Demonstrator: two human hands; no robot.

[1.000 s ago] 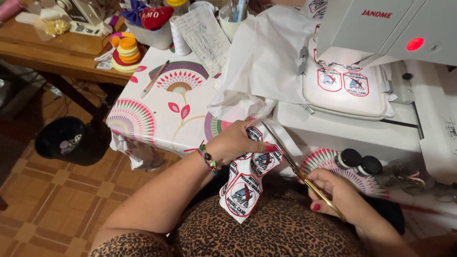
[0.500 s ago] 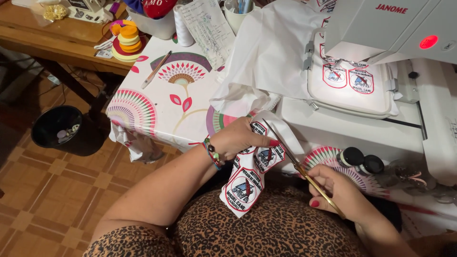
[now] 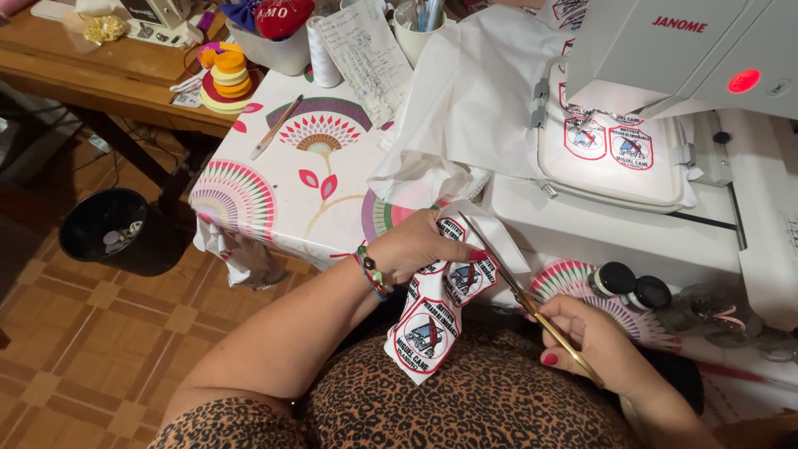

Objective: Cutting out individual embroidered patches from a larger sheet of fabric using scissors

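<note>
White fabric strip stitched with shield-shaped embroidered badges in red, blue and black [image 3: 439, 320] hangs from the left hand [image 3: 420, 248], whose grip is clenched on its upper end, thumb and fingers pinching the cloth just above the person's lap in leopard-print clothing [image 3: 465, 407]; the lowest badge dangles below that grip, well under the wrist, which wears a beaded bracelet [image 3: 371, 272]. Just right of the left grip, the slim gold-handled scissors [image 3: 540, 320] slant up toward the strip, their blades meeting the cloth edge beside the thumb, while the right hand [image 3: 594, 345] grasps the handles, fingers curled round them, red-painted nails showing. Beyond both grips stands the bench under a white cloth printed with pink, green and purple fan flowers [image 3: 274, 183]. Up and to the right of the left grip lies a loose heap of white fabric [image 3: 470, 108], running into the white embroidery hoop [image 3: 615, 154] that holds two more badges under the head of a white sewing machine with a glowing red light [image 3: 698, 50]. Close above the right grip sit two small black-capped bottles [image 3: 632, 287]. Far up-left of the left grip are a stack of yellow and orange tape rolls [image 3: 227, 79], a white thread spool [image 3: 322, 54] and a printed paper sheet [image 3: 366, 50]. Left of everything, on the wooden parquet floor [image 3: 75, 349], stands a black round bin [image 3: 104, 226].
</note>
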